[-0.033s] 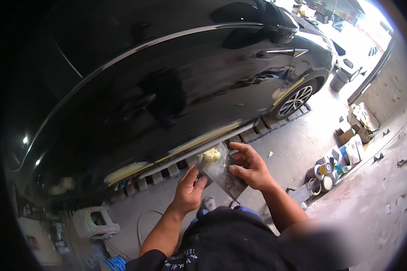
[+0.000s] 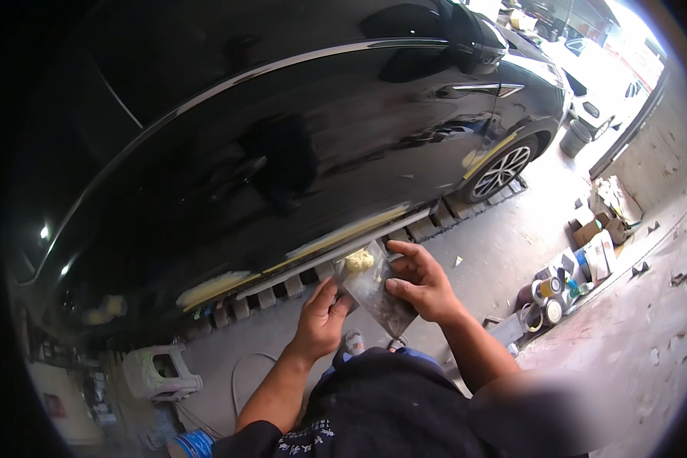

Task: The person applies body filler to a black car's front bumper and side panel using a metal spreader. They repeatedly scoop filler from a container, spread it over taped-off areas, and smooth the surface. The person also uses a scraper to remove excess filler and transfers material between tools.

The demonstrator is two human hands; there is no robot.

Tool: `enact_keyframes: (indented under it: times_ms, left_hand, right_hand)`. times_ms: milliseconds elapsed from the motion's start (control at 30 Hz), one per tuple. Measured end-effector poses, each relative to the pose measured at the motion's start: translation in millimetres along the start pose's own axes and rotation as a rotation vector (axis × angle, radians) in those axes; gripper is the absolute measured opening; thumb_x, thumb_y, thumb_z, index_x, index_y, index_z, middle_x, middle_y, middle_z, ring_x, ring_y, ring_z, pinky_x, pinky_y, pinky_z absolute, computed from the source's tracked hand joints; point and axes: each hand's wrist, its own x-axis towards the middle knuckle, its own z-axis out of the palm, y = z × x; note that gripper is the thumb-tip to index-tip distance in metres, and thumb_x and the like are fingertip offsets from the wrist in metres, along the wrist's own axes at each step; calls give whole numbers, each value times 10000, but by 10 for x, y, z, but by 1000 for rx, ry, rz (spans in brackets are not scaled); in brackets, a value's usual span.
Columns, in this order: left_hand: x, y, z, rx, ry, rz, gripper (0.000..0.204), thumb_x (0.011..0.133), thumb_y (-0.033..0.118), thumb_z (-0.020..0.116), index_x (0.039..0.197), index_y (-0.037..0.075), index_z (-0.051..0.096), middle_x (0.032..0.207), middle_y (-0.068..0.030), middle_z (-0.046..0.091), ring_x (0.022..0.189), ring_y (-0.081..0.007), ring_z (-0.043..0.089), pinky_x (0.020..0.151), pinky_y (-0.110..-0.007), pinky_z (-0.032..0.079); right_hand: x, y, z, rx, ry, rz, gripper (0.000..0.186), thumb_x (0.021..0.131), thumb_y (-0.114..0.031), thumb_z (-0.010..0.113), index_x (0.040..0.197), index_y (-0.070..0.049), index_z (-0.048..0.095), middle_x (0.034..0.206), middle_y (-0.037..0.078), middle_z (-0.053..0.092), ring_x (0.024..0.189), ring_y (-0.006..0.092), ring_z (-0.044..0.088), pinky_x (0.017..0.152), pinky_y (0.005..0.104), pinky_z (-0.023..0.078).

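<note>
My right hand (image 2: 424, 286) grips a thin, smeared grey plate (image 2: 385, 305) by its right edge, thumb on top. A lump of pale yellow putty (image 2: 359, 260) sits near the plate's far end. My left hand (image 2: 318, 324) is closed at the plate's left side on a flat grey piece, mostly hidden by the fingers and the plate. Beyond my hands stands a black car (image 2: 343, 164). Yellow filler (image 2: 347, 231) runs in streaks along its lower sill, with more filler (image 2: 490, 156) on the front wheel arch.
A white plastic stool (image 2: 158, 374) stands at the lower left, with a hose (image 2: 237, 382) on the floor beside it. Cans (image 2: 551, 309), bottles and boxes crowd the right wall. A dark bucket (image 2: 575, 138) stands past the front wheel (image 2: 501, 172); a white car (image 2: 595, 88) is farther off.
</note>
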Motion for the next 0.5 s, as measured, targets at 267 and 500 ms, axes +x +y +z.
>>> enact_keyframes:
  times_ms: [267, 500]
  left_hand:
    - [-126, 128, 105, 74, 84, -15, 410, 863, -69, 528, 1260, 30, 506, 1124, -144, 587, 1026, -266, 596, 863, -311, 465]
    - [-279, 176, -15, 245, -8, -100, 328, 880, 28, 551, 1206, -9, 542, 1141, -201, 597, 1037, -319, 603, 870, -339, 469]
  right_hand:
    - [-25, 135, 148, 281, 32, 131, 654, 795, 33, 670, 1362, -25, 351, 988, 53, 604, 907, 118, 589, 813, 250, 477]
    - [-11, 181, -68, 106, -85, 36, 665, 788, 10, 669, 1372, -35, 353, 1009, 42, 572, 932, 109, 557, 828, 258, 461]
